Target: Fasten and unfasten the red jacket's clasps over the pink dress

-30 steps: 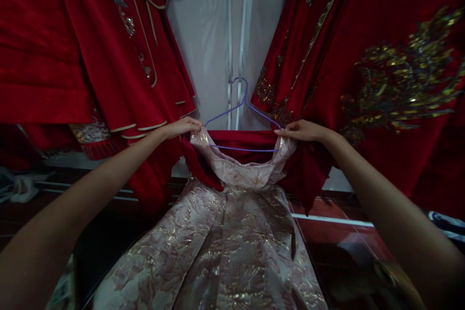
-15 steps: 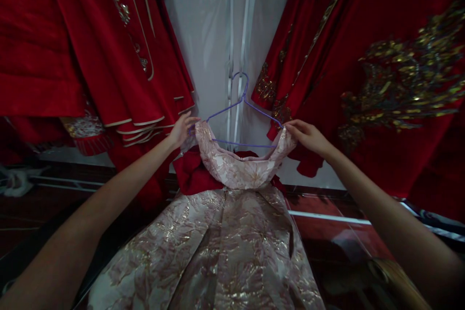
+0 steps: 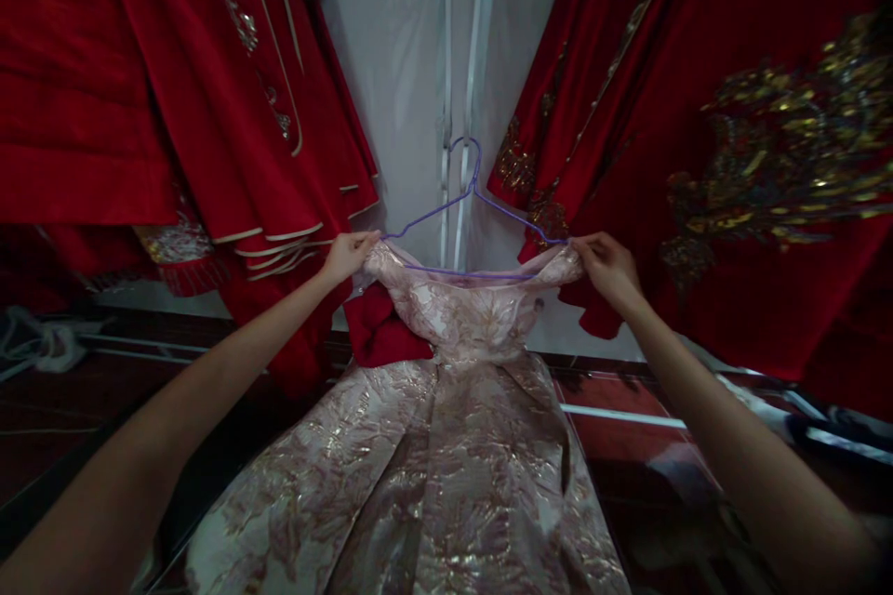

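A pale pink and gold brocade dress [image 3: 481,446] hangs from a thin purple hanger [image 3: 475,191] in front of me. My left hand [image 3: 349,257] pinches the dress's off-shoulder band at its left end, by the hanger's tip. At the opposite end, my right hand [image 3: 608,266] is closed on the band's right corner, thumb and fingers together. Between the hands the neckline is stretched wide, with the hanger's lower bar lying across its opening. Red cloth [image 3: 383,325] shows behind the bodice at the left.
Red garments [image 3: 279,112] with pale trim hang at the left, and red sequined garments [image 3: 781,158] at the right. A pale wall with metal uprights [image 3: 460,56] stands behind. Low metal rails [image 3: 620,416] run near the dark floor; white shoes [image 3: 56,344] are at far left.
My left hand has closed onto the left end of the band. Both ends have been drawn outward along the hanger, so the neckline is wider and flatter.
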The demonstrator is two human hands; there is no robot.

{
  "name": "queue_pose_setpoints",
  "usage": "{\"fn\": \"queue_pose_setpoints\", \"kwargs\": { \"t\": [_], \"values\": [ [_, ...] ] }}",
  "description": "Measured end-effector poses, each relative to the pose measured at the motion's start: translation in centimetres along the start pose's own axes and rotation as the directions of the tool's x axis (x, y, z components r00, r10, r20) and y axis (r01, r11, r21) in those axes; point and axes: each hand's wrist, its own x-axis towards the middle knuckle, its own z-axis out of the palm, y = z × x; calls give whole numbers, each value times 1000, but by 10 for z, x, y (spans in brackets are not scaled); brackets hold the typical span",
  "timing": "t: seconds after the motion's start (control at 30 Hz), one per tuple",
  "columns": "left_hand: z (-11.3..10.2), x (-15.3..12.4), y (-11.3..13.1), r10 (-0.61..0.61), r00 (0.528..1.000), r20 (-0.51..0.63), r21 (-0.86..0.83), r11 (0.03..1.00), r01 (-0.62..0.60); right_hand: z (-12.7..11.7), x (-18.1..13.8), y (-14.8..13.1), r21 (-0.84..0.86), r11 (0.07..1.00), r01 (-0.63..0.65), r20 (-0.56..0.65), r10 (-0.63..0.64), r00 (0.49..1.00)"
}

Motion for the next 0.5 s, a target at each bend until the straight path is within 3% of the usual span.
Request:
{"fn": "queue_pose_setpoints", "kwargs": {
  "t": [0.13,0.27,0.4,0.5],
  "values": [
    [-9,-30,-21,-61,998,-18,73,995,62,-1,-30,23,4,986,-169,-150,167,974],
    [-9,-59,-19,-56,996,76,224,974,38,-4,-62,27,84,970,-230,-49,235,971],
    [5,-65,18,115,955,275,430,873,-229,-11,-75,0,55,995,-80,100,75,992],
    [33,-53,57,346,832,434,350,786,-510,-8,-74,-27,12,1000,21,163,-23,986]
  ]
}}
